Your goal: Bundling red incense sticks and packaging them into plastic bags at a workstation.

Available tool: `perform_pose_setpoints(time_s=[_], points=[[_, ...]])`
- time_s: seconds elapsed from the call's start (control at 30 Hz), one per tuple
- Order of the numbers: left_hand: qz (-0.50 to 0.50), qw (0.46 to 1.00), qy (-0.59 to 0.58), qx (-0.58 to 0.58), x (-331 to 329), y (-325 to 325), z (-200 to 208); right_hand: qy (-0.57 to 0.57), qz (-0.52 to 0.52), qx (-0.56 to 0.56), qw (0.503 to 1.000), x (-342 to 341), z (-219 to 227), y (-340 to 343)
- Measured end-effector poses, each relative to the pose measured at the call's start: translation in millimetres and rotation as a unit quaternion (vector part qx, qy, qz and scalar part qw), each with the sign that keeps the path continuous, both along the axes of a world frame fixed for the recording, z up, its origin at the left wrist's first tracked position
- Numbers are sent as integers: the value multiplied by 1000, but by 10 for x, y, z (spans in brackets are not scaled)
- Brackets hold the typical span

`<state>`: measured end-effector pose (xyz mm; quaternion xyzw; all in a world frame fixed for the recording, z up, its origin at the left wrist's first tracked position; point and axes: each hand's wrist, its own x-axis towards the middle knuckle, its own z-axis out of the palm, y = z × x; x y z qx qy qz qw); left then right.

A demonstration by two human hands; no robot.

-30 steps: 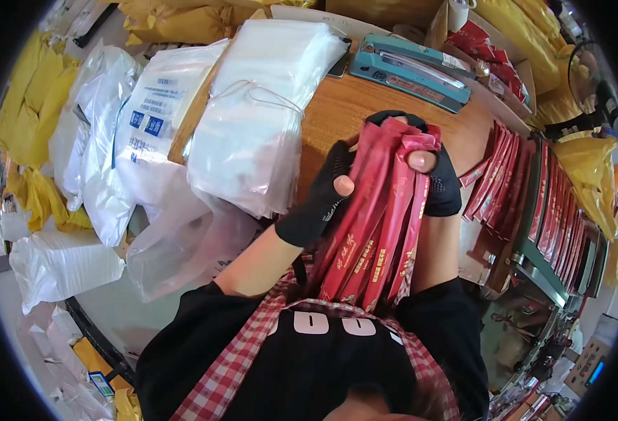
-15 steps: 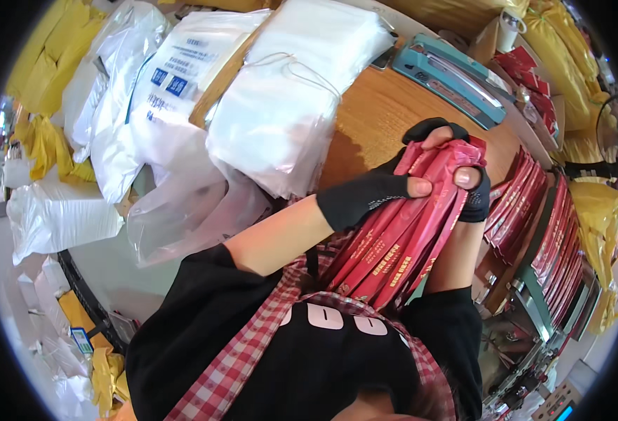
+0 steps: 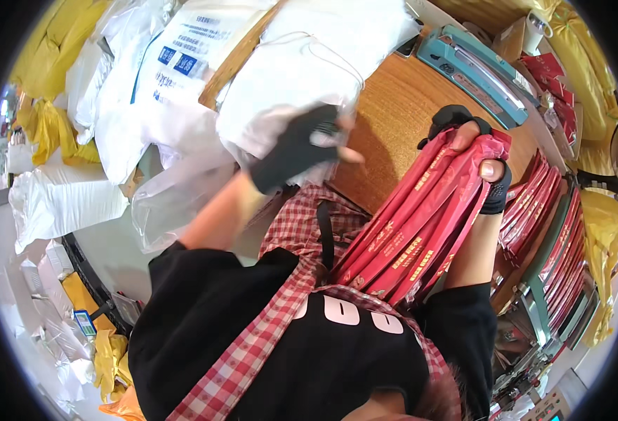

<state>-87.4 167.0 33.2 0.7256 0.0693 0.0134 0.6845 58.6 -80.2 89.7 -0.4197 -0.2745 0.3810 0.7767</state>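
Note:
My right hand [image 3: 474,151], in a black fingerless glove, is closed round the upper end of a thick bundle of long, slim red packets [image 3: 414,224] with gold print. The packets fan out downward, their lower ends against my chest. My left hand [image 3: 309,144], gloved the same way, is off the bundle and somewhat blurred, thumb and fingers apart, with nothing seen in it. It hovers over the lower right edge of a stack of clear plastic bags [image 3: 302,63] tied with thin string.
A teal bag sealer [image 3: 474,74] stands at the back of the wooden table [image 3: 393,98]. More red packets [image 3: 530,207] stand in rows at the right, beside a metal machine [image 3: 533,337]. White bags [image 3: 67,203] and yellow bags [image 3: 52,56] crowd the left.
My left hand has let go of the red packets and moved left to the clear bags. My right hand keeps its grip on the bundle.

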Motion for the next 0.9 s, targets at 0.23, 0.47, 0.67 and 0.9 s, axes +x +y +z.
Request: perform_pose_setpoints(time_s=[0.23, 0.47, 0.67, 0.9], points=[[-94, 916, -81, 381, -180, 1095, -339, 64, 8, -6, 998, 95, -225, 131], [0, 999, 50, -19, 155, 991, -32, 61, 34, -75, 995, 116, -272, 292], [88, 990, -72, -85, 557, 107, 157, 121, -32, -152, 980, -113, -297, 947], [162, 971, -140, 105, 171, 146, -12, 194, 7, -139, 971, 59, -360, 711]])
